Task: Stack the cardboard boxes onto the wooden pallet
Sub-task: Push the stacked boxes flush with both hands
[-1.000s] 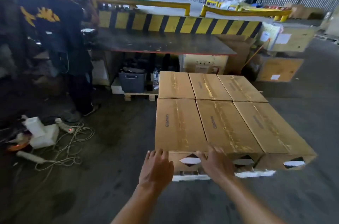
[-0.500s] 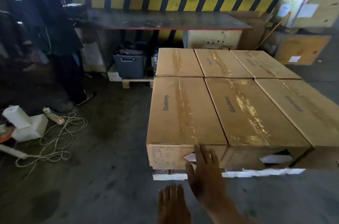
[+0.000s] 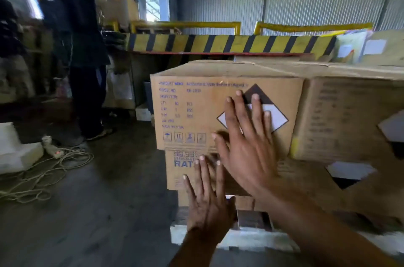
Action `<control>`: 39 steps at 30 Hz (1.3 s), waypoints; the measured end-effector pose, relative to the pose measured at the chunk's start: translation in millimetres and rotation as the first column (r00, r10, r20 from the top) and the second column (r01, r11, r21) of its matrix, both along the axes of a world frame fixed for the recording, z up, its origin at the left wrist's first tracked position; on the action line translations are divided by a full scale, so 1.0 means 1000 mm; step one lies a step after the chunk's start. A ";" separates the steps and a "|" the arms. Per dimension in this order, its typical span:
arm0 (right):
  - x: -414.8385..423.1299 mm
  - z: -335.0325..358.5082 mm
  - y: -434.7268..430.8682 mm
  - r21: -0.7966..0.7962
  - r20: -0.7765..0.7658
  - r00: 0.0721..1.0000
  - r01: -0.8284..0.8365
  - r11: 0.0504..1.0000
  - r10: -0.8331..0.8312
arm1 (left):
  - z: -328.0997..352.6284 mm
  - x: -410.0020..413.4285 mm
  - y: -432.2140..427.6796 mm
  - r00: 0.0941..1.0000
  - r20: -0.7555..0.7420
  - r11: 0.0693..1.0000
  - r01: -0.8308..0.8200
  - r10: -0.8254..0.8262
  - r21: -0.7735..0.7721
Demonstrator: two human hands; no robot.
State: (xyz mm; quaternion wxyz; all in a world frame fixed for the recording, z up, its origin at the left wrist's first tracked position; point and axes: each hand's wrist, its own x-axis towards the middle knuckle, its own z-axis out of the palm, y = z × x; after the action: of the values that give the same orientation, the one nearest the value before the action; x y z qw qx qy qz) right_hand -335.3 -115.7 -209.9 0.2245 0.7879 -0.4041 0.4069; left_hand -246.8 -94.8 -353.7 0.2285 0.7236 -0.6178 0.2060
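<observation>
Head view, nearest first: left hand [image 3: 208, 200] low in the middle, fingers straight and spread, laid flat against the front face of the lower cardboard box [image 3: 181, 170]. Just above and to its right, right hand [image 3: 248, 149], likewise flat with fingers splayed, pressed on the front face of the upper cardboard box [image 3: 192, 111], fingertips over part of a black-and-white diamond label [image 3: 278, 119]. Hands close together, one above the other, gripping nothing. Upper box seated on the lower one, overhanging it a little at the left; blue print on both faces, mostly blurred. Touching on the right, a neighbouring cardboard box [image 3: 341, 118] at the same height, more cardboard below it. Under the stack, a white edge [image 3: 247, 238] and a dark gap, too blurred to tell what bears the load. On the concrete floor [image 3: 98, 212] to the left, a loose coil of cord [image 3: 43, 170], a power strip [image 3: 53, 150], white foam blocks [image 3: 15, 153]. Further back, a standing person [image 3: 83, 37] in dark clothes. Behind the boxes, a yellow-and-black striped barrier [image 3: 229, 43], yellow rails [image 3: 185, 25], then a corrugated metal wall [image 3: 284, 11].
</observation>
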 end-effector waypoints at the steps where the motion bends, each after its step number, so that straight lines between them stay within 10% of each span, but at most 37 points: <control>1: -0.002 -0.005 -0.001 -0.021 -0.029 0.999 0.015 1.000 -0.016 | -0.005 0.005 -0.004 1.000 0.026 1.000 -0.009 0.010 -0.018; 23: 0.012 -0.020 -0.043 -0.160 -0.124 0.969 0.192 0.968 -0.212 | -0.068 0.023 -0.126 0.999 -0.043 0.892 -0.022 0.003 -0.451; 39: 0.033 -0.021 -0.118 -0.129 -0.178 0.958 0.205 0.970 -0.226 | -0.058 0.050 -0.141 0.992 0.015 0.940 0.123 -0.125 -0.318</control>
State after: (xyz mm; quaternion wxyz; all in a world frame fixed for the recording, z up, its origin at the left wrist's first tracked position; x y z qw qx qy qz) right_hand -302.1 -233.8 -230.5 0.3479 0.7612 -0.4413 0.3237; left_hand -196.8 -236.3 -411.8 0.3563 0.6376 -0.6201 0.2863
